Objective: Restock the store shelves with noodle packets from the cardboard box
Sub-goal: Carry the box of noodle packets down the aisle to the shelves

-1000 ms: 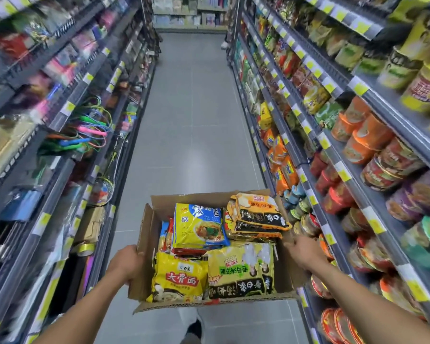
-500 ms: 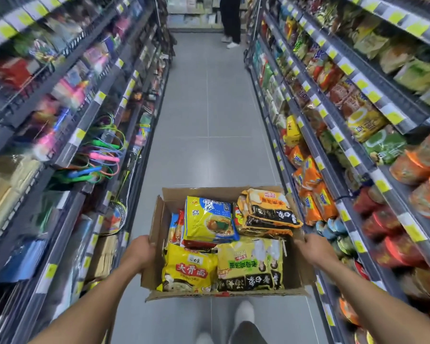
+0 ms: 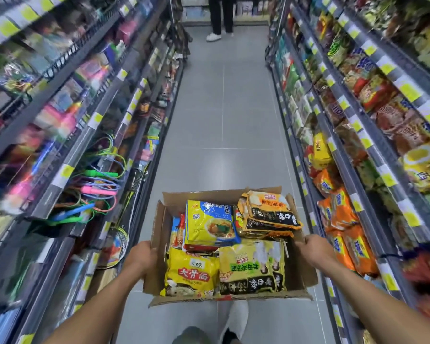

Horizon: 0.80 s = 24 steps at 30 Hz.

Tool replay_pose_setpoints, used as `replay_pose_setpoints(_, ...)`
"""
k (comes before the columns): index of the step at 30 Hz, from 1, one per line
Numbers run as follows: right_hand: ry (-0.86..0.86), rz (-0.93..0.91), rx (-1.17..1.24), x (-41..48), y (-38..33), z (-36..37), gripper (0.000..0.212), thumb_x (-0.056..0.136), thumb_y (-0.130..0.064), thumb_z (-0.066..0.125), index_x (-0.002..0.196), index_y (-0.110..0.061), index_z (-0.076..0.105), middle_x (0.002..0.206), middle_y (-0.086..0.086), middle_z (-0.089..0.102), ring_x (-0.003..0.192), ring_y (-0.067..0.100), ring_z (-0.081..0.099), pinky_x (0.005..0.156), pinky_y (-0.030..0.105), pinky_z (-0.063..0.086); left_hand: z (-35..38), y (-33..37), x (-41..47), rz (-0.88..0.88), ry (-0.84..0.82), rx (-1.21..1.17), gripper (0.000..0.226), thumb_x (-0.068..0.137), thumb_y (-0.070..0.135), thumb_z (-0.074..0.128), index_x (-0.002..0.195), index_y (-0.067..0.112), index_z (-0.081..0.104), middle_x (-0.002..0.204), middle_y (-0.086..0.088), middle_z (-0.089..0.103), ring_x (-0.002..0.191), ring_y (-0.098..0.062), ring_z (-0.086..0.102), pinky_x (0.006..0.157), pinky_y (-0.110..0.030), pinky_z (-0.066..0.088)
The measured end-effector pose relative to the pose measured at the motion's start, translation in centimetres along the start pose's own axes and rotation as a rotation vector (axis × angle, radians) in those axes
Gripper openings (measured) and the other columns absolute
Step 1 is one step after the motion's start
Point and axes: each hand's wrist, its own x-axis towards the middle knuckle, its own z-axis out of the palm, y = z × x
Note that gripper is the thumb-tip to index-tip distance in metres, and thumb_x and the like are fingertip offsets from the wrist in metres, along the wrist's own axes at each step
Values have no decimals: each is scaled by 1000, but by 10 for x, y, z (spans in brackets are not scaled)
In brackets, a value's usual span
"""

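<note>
cardboard box (image 3: 160, 234), packed full of noodle packets (image 3: 191, 274), is held above the grey tiled floor (image 3: 224, 120), gripped at its side walls by the left hand (image 3: 142, 256) and the right hand (image 3: 313, 252), fingers curled round the edges. no packet appears shelved yet; all restocking is left. the aisle is lined by stocked shelves (image 3: 358, 150).

Coloured skipping ropes (image 3: 94, 184) at left, grey tiled floor (image 3: 224, 120), person (image 3: 220, 16) standing far off.

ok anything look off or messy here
Only mildly: the noodle packets lie loosely heaped in the cardboard box, overlapping at different angles. On the right shelves, one yellow packet juts out past its neighbours.
</note>
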Motion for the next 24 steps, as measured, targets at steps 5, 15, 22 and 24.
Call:
replay_pose_setpoints(5,-9,-19,-40,67,-40,-27,31,100,-37,54,76,-18,59,73,0,61,69,16,60,57,28,44,-28,34,53,-36,-11,-31,31,104,31,48,121,10,63,119,-15,69,107,-32,65,89,-35,53)
replay_pose_setpoints(15,-10,65,-10,195,-105,-66,30,100,-38,53,80,-17,62,88,8,69,79,22,63,71,34,51,-97,126,200,47,-64,-9,29,105,31,46,118,11,62,114,-13,69,85,-23,61,75,-33,52)
replay_pose_setpoints(22,41,196,36,268,-109,-83,36,99,-42,51,86,-11,66,94,13,69,88,31,64,67,32,41,-151,233,307,192,-118,145,26,105,25,45,115,8,62,110,-15,68,80,-24,60,68,-33,52)
replay_pose_setpoints(24,55,221,65,286,-101,-88,39,99,-44,50,87,-10,65,96,14,70,90,32,65,66,33,42,-158,269,333,230,-120,181,21,105,24,46,107,9,60,101,-13,67,74,-24,63,64,-35,57)
